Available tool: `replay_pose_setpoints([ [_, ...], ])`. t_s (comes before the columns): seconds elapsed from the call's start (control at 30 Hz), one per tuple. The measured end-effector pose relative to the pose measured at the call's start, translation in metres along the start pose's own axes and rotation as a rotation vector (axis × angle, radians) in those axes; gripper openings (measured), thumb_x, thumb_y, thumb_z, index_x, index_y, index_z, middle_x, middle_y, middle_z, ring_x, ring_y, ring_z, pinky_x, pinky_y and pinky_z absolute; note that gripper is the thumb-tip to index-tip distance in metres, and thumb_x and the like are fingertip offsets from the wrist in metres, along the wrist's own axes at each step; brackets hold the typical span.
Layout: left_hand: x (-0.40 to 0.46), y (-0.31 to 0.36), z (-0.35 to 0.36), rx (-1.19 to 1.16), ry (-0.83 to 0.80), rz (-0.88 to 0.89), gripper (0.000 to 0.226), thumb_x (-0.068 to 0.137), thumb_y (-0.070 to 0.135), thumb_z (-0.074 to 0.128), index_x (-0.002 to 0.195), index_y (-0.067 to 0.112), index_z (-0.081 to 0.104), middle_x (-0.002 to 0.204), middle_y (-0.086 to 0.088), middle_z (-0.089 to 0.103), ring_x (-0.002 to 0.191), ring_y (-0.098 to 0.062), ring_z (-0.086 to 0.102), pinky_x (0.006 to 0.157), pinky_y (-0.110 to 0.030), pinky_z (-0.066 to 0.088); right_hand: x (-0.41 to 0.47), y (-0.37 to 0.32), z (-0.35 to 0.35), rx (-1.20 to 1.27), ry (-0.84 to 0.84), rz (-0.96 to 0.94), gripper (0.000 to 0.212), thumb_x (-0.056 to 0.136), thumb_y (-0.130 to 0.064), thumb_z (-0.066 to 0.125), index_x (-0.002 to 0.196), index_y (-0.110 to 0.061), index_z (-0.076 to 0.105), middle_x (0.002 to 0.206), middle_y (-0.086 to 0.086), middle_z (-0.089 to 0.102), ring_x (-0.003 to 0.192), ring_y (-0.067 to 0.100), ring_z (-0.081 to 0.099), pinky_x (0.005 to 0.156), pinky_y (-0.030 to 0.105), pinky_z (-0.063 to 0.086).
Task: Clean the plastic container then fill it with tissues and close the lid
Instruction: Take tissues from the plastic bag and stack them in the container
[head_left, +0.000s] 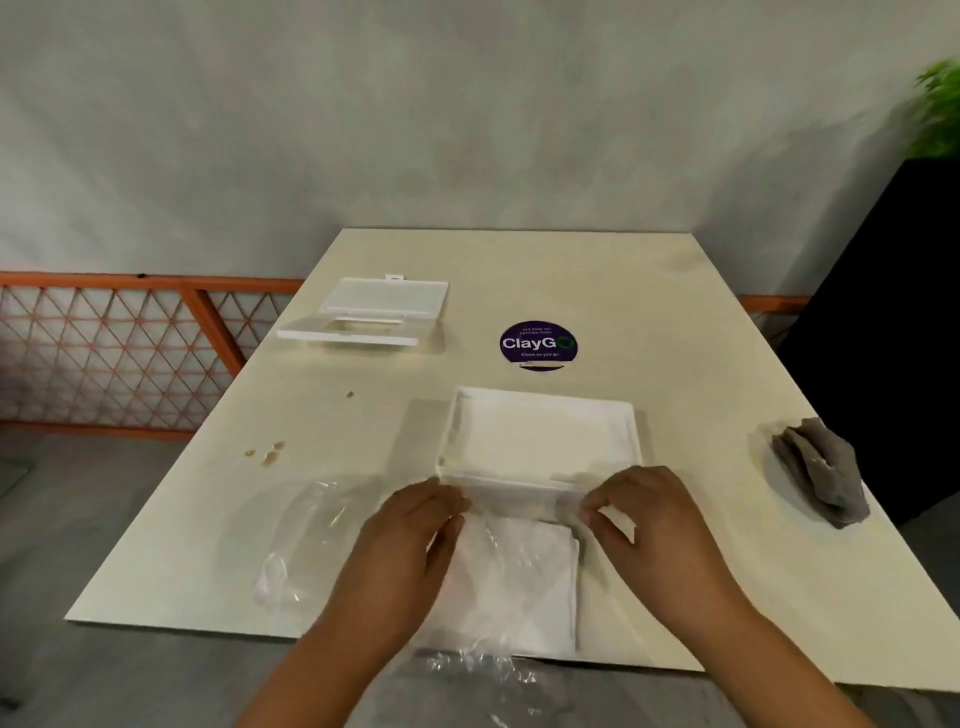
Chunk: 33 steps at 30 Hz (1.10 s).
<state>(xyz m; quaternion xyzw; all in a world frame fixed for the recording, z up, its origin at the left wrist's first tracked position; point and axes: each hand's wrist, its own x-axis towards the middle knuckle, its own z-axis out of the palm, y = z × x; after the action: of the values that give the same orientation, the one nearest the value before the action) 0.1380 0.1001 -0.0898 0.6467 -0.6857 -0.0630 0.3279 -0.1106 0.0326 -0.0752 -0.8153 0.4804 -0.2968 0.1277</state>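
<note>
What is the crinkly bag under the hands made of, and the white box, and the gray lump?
The wrapper looks like thin clear plastic film: see-through, with shiny creases over the white tissues. The plastic container seems to be stiff, smooth white plastic with straight molded rims. The gray cloth looks like soft matte fabric, bunched in folds.

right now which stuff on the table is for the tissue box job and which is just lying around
For the job:
- open container
- lid
- wrapped tissues, both hands on the wrapper: left hand, right hand
- grey cloth

Just lying about:
- empty clear wrapper
- round sticker
- brown crumbs
</note>
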Motion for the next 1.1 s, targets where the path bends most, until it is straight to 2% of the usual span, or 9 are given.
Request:
replay_pose_setpoints([
  [0.1, -0.022, -0.003, 0.014, 0.113, -0.155, -0.004, 0.044, 0.096, 0.048, 0.032, 0.13, 0.032, 0.054, 0.141, 0.016, 0.047, 0.134, -0.003, 0.036, 0.11, -0.03, 0.03, -0.002, -0.005, 0.005, -0.032, 0.071, -0.018, 0.016, 0.076, -0.003, 0.078, 0.087, -0.014, 0.074, 0.087, -0.003, 0.063, 0.086, 0.016, 0.053, 0.089, 0.002, 0.029],
  [0.2, -0.029, -0.003, 0.026, 0.154, -0.215, -0.04, 0.053, 0.096, 0.055, 0.021, 0.141, 0.034, 0.04, 0.153, 0.016, 0.028, 0.141, -0.005, 0.025, 0.115, -0.032, 0.013, 0.002, -0.002, 0.014, -0.063, 0.059, -0.009, 0.024, 0.074, 0.003, 0.077, 0.093, -0.011, 0.073, 0.09, 0.0, 0.063, 0.089, 0.019, 0.055, 0.087, 0.007, 0.03],
  [0.33, -0.027, -0.007, 0.033, 0.18, -0.232, -0.048, 0.054, 0.096, 0.053, 0.02, 0.142, 0.032, 0.039, 0.154, 0.013, 0.027, 0.142, -0.007, 0.025, 0.115, -0.033, 0.011, 0.009, 0.001, 0.02, -0.095, 0.071, -0.025, 0.026, 0.077, 0.01, 0.07, 0.091, -0.011, 0.073, 0.087, 0.001, 0.067, 0.084, 0.023, 0.058, 0.083, 0.013, 0.031],
  [0.6, -0.03, -0.012, 0.044, 0.231, -0.242, -0.047, 0.056, 0.097, 0.056, 0.014, 0.144, 0.034, 0.035, 0.155, 0.011, 0.028, 0.143, -0.009, 0.024, 0.117, -0.043, 0.021, 0.023, 0.007, 0.024, -0.084, 0.141, -0.011, 0.026, 0.076, 0.014, 0.068, 0.086, -0.009, 0.073, 0.083, 0.002, 0.069, 0.081, 0.025, 0.061, 0.084, 0.01, 0.031],
  [0.73, -0.03, -0.01, 0.047, 0.252, -0.226, -0.057, 0.052, 0.097, 0.051, 0.021, 0.143, 0.033, 0.038, 0.154, 0.011, 0.029, 0.142, -0.01, 0.026, 0.117, -0.042, 0.02, 0.005, -0.004, 0.016, -0.08, 0.183, -0.03, 0.019, 0.08, 0.005, 0.069, 0.091, -0.01, 0.074, 0.087, 0.0, 0.065, 0.085, 0.02, 0.054, 0.089, 0.006, 0.029],
  [0.9, -0.031, -0.011, 0.047, 0.26, -0.212, -0.06, 0.052, 0.097, 0.051, 0.021, 0.143, 0.032, 0.039, 0.153, 0.01, 0.031, 0.143, -0.01, 0.025, 0.117, -0.041, 0.018, -0.022, -0.005, 0.027, -0.041, 0.012, 0.122, 0.013, 0.077, -0.008, 0.077, 0.089, -0.013, 0.074, 0.084, 0.004, 0.066, 0.079, 0.028, 0.06, 0.075, 0.033, 0.048],
  [0.97, -0.03, -0.009, 0.048, 0.261, -0.213, -0.059, 0.053, 0.097, 0.05, 0.021, 0.143, 0.032, 0.039, 0.153, 0.009, 0.032, 0.143, -0.011, 0.026, 0.117, -0.042, 0.018, -0.021, -0.002, 0.03, -0.055, -0.042, 0.152, 0.01, 0.079, -0.014, 0.077, 0.088, -0.013, 0.074, 0.083, 0.005, 0.067, 0.081, 0.027, 0.062, 0.078, 0.037, 0.049],
  [1.03, -0.03, -0.008, 0.048, 0.26, -0.205, -0.062, 0.053, 0.097, 0.05, 0.022, 0.142, 0.031, 0.04, 0.152, 0.009, 0.034, 0.142, -0.012, 0.028, 0.117, -0.042, 0.019, -0.017, -0.002, 0.03, -0.037, -0.129, 0.227, 0.014, 0.084, -0.027, 0.072, 0.093, -0.017, 0.074, 0.09, 0.002, 0.066, 0.09, 0.021, 0.059, 0.085, 0.032, 0.045],
  [1.1, -0.031, -0.007, 0.047, 0.263, -0.205, -0.062, 0.053, 0.097, 0.05, 0.022, 0.142, 0.031, 0.04, 0.152, 0.008, 0.034, 0.142, -0.012, 0.028, 0.117, -0.042, 0.019, -0.014, 0.0, 0.033, 0.004, -0.17, 0.288, 0.016, 0.085, -0.033, 0.069, 0.095, -0.02, 0.072, 0.093, -0.002, 0.063, 0.091, 0.017, 0.058, 0.083, 0.027, 0.044],
])
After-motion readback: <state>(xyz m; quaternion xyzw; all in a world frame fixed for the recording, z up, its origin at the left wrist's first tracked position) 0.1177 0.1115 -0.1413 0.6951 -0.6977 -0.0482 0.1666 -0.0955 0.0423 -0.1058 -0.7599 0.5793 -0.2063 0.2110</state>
